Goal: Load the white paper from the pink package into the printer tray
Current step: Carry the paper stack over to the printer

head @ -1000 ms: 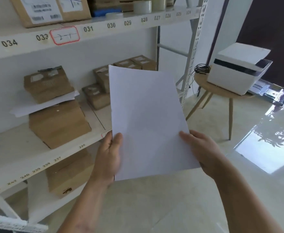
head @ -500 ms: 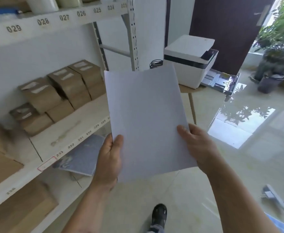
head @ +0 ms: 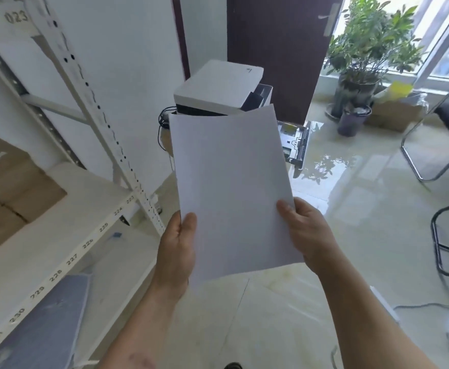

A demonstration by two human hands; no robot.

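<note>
You hold the paper point(head: 231, 193) upright before you, left hand point(head: 177, 249) and right hand point(head: 307, 233) each clamped on a lower edge, thumbs on the front. The printer point(head: 219, 90) stands ahead, partly hidden behind the sheets, its tray point(head: 296, 145) pulled out and open to the right of the paper. By the look of it, the paper is out of its package; carrying it over and seating it in the tray remain.

White paper point(head: 228, 187), white printer point(head: 218, 89) w/ black band, dk brown door point(head: 276, 49), beige floor point(head: 284, 315).
</note>
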